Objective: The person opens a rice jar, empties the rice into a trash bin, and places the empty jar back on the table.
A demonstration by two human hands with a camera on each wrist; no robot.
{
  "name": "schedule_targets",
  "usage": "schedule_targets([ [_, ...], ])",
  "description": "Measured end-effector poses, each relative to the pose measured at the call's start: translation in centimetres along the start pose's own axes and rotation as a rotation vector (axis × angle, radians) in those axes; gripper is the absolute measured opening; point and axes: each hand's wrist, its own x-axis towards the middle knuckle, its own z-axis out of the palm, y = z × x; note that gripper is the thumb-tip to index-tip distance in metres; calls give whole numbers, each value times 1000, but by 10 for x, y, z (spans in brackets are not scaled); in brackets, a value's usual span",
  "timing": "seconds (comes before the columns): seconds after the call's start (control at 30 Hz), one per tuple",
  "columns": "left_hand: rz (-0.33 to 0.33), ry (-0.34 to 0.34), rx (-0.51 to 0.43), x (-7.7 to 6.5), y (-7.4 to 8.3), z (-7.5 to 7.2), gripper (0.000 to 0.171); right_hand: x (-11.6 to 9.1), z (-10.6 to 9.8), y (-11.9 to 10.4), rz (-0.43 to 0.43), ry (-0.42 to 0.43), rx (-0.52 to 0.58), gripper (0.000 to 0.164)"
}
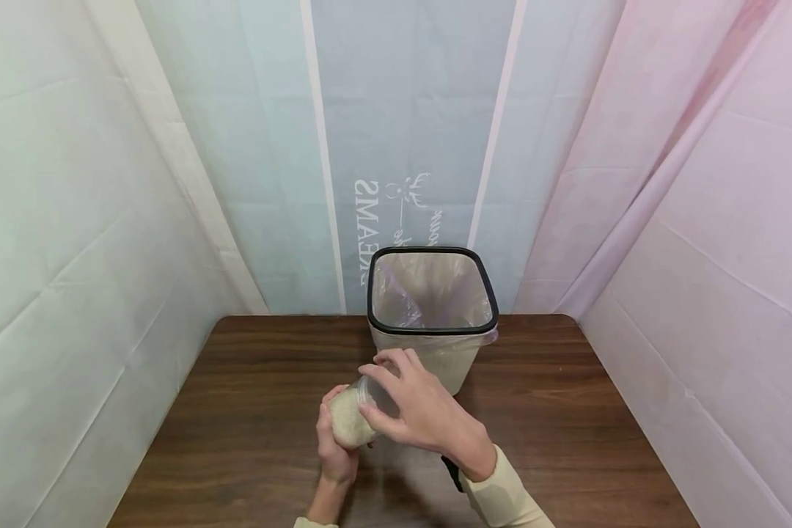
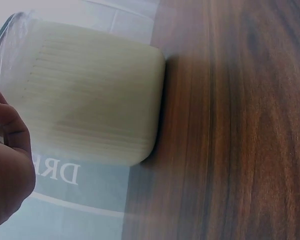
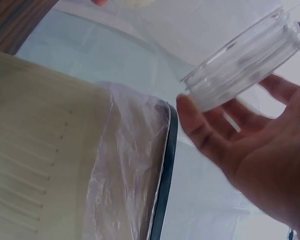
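My left hand (image 1: 336,451) grips a clear jar (image 1: 348,419) of white grains that look like rice. The jar is tilted, its top toward the right. Around the clear, ridged lid (image 3: 245,62) at its top curl the thumb and fingers of my right hand (image 1: 429,407). Whether the lid is still seated on the jar, I cannot tell. In the left wrist view, the left hand (image 2: 10,160) shows only in part, at the left edge. The right wrist view has the right hand (image 3: 260,145) below the lid, with the grains barely in sight at the top.
Just beyond the hands, a cream bin (image 1: 429,359) with a black rim (image 1: 435,331) stands on the dark wooden table (image 1: 270,411). A thin plastic bag (image 3: 125,160) lines it and folds over its edge. Pale cloth hangs behind and on both sides.
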Motion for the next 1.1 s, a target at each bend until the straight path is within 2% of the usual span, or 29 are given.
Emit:
schedule_targets([
  [0.1, -12, -6, -16, 1, 2, 1, 49, 0, -3, 2, -65, 10, 19, 39],
  [0.2, -17, -13, -27, 1, 4, 1, 50, 0, -5, 2, -81, -16, 38, 48],
  [0.3, -13, -5, -34, 2, 5, 0, 49, 0, -6, 0, -35, -47, 34, 63],
  [0.43, -10, 5, -25, 2, 7, 1, 48, 1, -5, -3, 75, -59, -65, 76],
  [0.53, 3, -6, 6, 2, 9, 2, 48, 1, -5, -5, 130, -60, -137, 76],
  [0.63, 11, -10, 27, 1, 10, 3, 49, 1, -6, -6, 138, -57, -145, 68],
  [0.8, -9, -13, 5, 0, 11, 3, 49, 2, -8, -7, 94, -47, -119, 59],
  [1.1, -24, 34, -41, 1, 14, -3, 50, 8, -9, -7, -63, -48, -71, 55],
])
